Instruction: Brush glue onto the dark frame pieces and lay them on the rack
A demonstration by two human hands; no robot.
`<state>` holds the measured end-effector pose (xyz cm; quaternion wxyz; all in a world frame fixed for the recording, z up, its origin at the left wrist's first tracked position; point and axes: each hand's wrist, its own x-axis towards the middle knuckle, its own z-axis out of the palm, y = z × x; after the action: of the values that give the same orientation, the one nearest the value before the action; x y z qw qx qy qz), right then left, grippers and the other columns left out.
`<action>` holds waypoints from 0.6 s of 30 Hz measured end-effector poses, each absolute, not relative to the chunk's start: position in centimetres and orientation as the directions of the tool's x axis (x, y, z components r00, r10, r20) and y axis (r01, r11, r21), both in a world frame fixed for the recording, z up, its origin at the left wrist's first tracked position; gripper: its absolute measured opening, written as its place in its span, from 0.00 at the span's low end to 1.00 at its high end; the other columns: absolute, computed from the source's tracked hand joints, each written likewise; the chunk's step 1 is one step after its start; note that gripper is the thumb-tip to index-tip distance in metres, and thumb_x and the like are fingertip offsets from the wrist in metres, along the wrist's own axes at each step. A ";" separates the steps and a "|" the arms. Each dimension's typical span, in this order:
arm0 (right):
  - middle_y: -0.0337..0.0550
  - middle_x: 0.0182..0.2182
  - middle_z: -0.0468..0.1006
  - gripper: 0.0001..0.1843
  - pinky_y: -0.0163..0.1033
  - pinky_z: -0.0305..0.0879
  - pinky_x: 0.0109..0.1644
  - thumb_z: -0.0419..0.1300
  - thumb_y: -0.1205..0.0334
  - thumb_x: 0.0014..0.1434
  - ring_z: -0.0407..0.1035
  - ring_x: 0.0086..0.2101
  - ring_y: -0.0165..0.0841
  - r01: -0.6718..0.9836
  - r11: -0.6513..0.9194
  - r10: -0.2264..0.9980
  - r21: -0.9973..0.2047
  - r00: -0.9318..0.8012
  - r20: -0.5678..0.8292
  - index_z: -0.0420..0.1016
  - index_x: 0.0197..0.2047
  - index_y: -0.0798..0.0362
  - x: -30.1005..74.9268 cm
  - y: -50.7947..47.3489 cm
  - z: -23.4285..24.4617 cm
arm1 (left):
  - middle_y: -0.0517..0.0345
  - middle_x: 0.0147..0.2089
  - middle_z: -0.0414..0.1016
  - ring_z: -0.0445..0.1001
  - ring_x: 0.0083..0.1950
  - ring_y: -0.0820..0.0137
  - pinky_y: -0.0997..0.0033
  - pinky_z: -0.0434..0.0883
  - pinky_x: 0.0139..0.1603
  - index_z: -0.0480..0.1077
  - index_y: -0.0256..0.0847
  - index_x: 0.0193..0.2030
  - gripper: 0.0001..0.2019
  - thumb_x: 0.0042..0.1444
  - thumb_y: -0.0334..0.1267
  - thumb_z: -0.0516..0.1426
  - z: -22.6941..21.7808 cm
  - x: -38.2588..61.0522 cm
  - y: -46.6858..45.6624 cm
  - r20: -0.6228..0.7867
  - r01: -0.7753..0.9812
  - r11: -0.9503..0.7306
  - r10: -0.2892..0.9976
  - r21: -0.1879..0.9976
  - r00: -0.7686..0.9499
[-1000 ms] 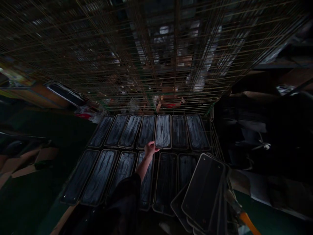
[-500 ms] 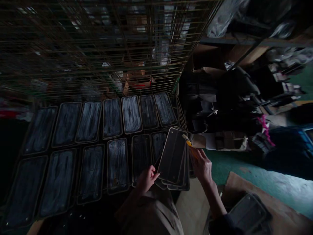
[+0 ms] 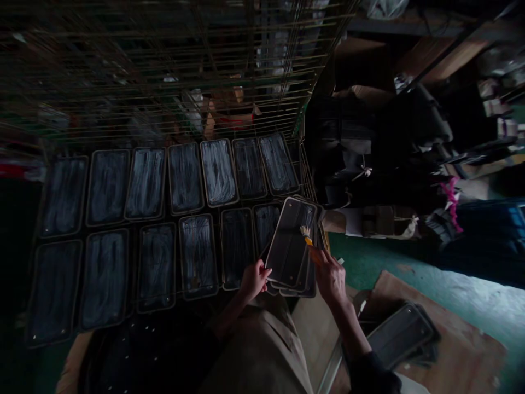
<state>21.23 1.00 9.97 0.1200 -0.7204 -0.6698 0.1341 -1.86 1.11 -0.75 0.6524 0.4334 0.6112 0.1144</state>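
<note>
My left hand (image 3: 254,279) grips the lower left edge of a stack of dark flat panels (image 3: 292,243) with pale rims, held tilted in front of me. My right hand (image 3: 330,276) is closed on a small brush (image 3: 307,239) with an orange handle. Its bristles rest on the top panel's upper right part. Two rows of similar panels (image 3: 184,178), smeared with whitish streaks, lie side by side on a wire rack (image 3: 305,169) just beyond my hands.
Wire shelves (image 3: 164,71) rise behind the laid-out panels. Another pile of dark panels (image 3: 400,335) sits on a brown board (image 3: 459,350) at the lower right. Dark bundles and boxes (image 3: 369,148) fill the right side, over a green floor (image 3: 451,298).
My left hand left the far row and came back to take the stack's edge. The brush moved from beside the stack onto the top panel. My view swung right and down.
</note>
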 end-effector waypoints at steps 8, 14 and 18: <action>0.43 0.38 0.76 0.17 0.36 0.64 0.35 0.47 0.69 0.66 0.71 0.34 0.35 0.885 -0.160 0.978 -0.437 0.081 -0.193 0.70 0.53 0.50 16.9 -7.0 10.2 | 0.69 0.16 0.65 0.68 0.13 0.74 0.83 0.58 0.11 0.57 0.42 0.29 0.14 0.55 0.45 0.58 -0.3 -1.7 1.2 -0.741 0.286 0.684 0.634 0.671 0.222; 0.43 0.39 0.76 0.15 0.36 0.62 0.33 0.46 0.68 0.68 0.71 0.34 0.34 0.816 -0.200 0.953 -0.543 0.032 -0.302 0.69 0.52 0.48 14.2 -8.5 11.1 | 0.68 0.15 0.66 0.70 0.13 0.72 0.80 0.62 0.11 0.57 0.43 0.29 0.14 0.54 0.46 0.58 -0.3 -1.7 1.1 -0.742 0.219 0.709 0.627 0.670 0.238; 0.42 0.39 0.77 0.14 0.35 0.65 0.35 0.47 0.63 0.69 0.73 0.35 0.33 0.692 -0.214 0.953 -0.689 -0.009 -0.304 0.69 0.53 0.48 14.2 -6.8 10.9 | 0.69 0.14 0.64 0.70 0.14 0.72 0.80 0.63 0.12 0.56 0.43 0.29 0.15 0.56 0.48 0.56 -0.6 -1.8 0.9 -0.715 0.210 0.686 0.639 0.696 0.282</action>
<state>14.22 -6.76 10.94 0.1733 -0.6824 -0.6026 0.3757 -1.82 0.87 -0.64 0.7121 0.3662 0.5798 0.1508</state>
